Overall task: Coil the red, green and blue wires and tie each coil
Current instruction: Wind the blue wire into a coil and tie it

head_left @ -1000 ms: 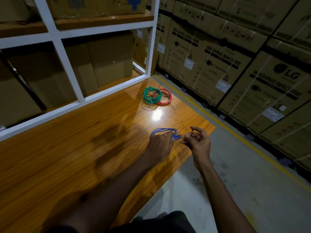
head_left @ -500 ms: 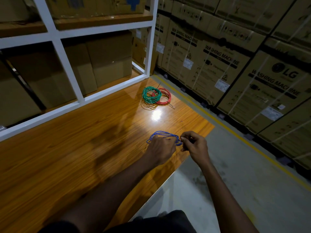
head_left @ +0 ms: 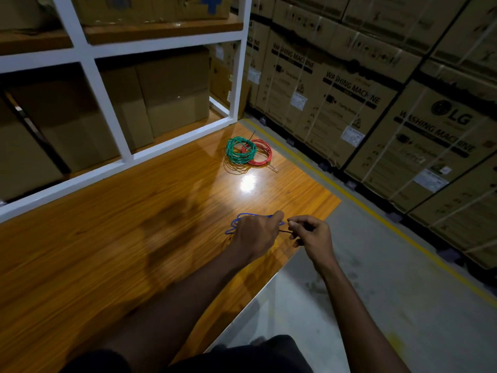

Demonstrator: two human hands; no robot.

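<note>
Near the worktop's [head_left: 134, 224] front corner, the left hand [head_left: 255, 234] grips the loosely coiled blue wire [head_left: 236, 220], fingers curled down over it. The right hand [head_left: 313, 236], just beside it, pinches a thin dark tie [head_left: 285, 231] that runs between the two hands. Farther back on the worktop the green coil [head_left: 236, 154] lies partly over the red coil [head_left: 265, 157], the two touching. Behind them, the white rack [head_left: 107, 109] holds closed cardboard boxes [head_left: 172, 95] in its compartments; their contents are hidden. Strapped washing-machine cartons [head_left: 336, 98] are stacked to the right across the floor [head_left: 376, 265].
</note>
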